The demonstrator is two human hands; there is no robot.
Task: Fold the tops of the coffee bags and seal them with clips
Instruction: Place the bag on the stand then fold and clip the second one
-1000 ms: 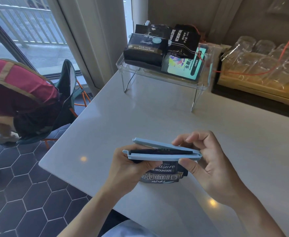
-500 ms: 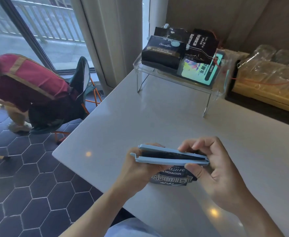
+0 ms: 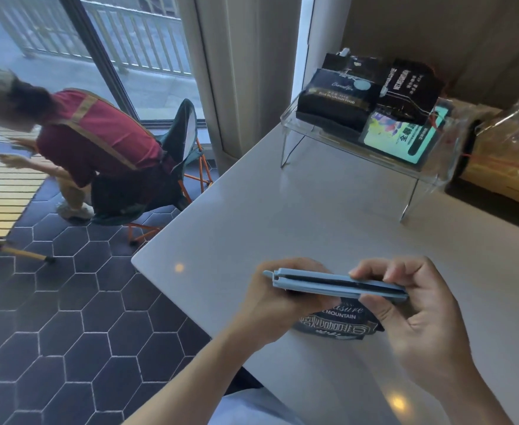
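Observation:
A dark coffee bag (image 3: pixel 338 323) with white lettering stands on the white table (image 3: pixel 282 216) near its front edge. A long light-blue clip (image 3: pixel 335 285) lies across the bag's folded top, its two bars nearly together with the dark fold between them. My left hand (image 3: pixel 276 305) grips the clip's left, hinged end and the bag behind it. My right hand (image 3: pixel 411 308) pinches the clip's right end between thumb and fingers. The bag's top edge is hidden by the clip and my hands.
A clear plastic stand (image 3: pixel 362 154) at the back holds several other coffee bags (image 3: pixel 335 99). Wrapped glasses on a yellow tray (image 3: pixel 503 157) sit at the far right. Off the table's left edge, a person in a red top (image 3: pixel 98 142) sits on a folding chair.
The clip's two bars have come closer together over the bag's fold. The view has swung left, so the bag and hands now sit further right in the frame.

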